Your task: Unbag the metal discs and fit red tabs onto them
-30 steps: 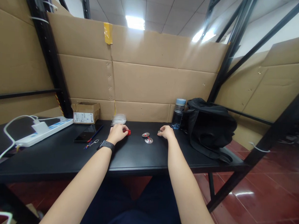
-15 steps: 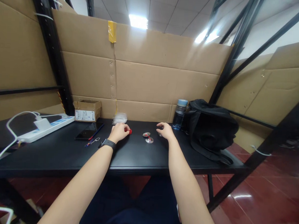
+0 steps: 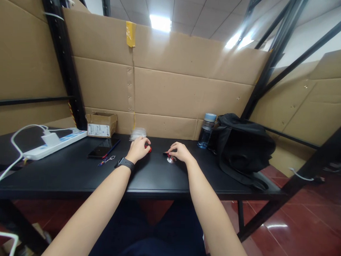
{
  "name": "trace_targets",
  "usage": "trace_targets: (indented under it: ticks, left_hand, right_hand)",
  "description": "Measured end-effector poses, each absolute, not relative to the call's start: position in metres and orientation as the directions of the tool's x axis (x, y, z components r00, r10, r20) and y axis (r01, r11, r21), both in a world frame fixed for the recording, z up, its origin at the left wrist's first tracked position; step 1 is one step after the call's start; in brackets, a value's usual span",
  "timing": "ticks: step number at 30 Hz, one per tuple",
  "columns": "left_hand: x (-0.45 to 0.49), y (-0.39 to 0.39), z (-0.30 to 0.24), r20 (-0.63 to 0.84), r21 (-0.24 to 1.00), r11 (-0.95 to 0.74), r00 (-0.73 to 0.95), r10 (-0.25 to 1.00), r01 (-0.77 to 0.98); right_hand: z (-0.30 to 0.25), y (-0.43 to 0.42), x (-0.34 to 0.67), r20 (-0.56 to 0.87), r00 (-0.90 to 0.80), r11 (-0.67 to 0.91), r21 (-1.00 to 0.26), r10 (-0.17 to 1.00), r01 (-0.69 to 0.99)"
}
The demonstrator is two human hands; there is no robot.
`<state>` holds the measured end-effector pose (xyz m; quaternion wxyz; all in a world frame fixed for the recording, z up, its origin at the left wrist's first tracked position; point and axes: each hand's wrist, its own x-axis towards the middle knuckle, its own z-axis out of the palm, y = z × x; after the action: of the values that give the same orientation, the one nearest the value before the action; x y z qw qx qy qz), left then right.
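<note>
My left hand (image 3: 138, 149), with a dark watch on its wrist, curls its fingers over a small red thing (image 3: 150, 149) on the black table; the hand hides most of it. My right hand (image 3: 181, 151) pinches the edge of a small silver disc (image 3: 166, 153) with red at its middle, tilted so that it looks thin. Just below the right fingertips, a second shiny silver disc (image 3: 170, 160) lies on the table, partly covered by the fingers.
Left on the table (image 3: 154, 179) are a phone (image 3: 104, 148), a keyring (image 3: 106, 160), a power strip (image 3: 56, 144) and a cardboard box (image 3: 101, 125). A clear plastic bag (image 3: 138, 133) lies behind my left hand. A water bottle (image 3: 206, 131) and black backpack (image 3: 242, 149) stand right.
My right hand has moved left to the silver discs and taken hold of one, tilting it. The left hand stays by the red thing, its fingers shifted slightly.
</note>
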<state>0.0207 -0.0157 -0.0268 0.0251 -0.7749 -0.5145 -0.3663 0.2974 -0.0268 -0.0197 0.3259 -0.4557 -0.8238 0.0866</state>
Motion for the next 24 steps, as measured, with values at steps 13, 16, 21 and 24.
trace_targets:
  ticks: [13,16,21,24]
  left_hand:
    - [0.038,-0.036,-0.018,0.464,0.503,-0.766,0.622,0.631,0.401]
    - [0.039,-0.036,-0.019,0.389,0.548,-0.737,0.659,0.643,0.396]
    - [0.043,-0.038,-0.019,0.367,0.564,-0.736,0.686,0.629,0.373]
    - [0.044,-0.039,-0.020,0.394,0.521,-0.760,0.680,0.618,0.389]
  right_hand:
    - [-0.019,-0.032,0.280,0.408,-0.523,0.622,-0.706,0.748,0.338]
    - [-0.017,-0.034,0.280,0.400,-0.527,0.613,-0.720,0.750,0.326]
    - [-0.013,-0.037,0.280,0.380,-0.533,0.602,-0.723,0.756,0.339]
    - [-0.013,-0.039,0.279,0.376,-0.544,0.607,-0.717,0.750,0.343]
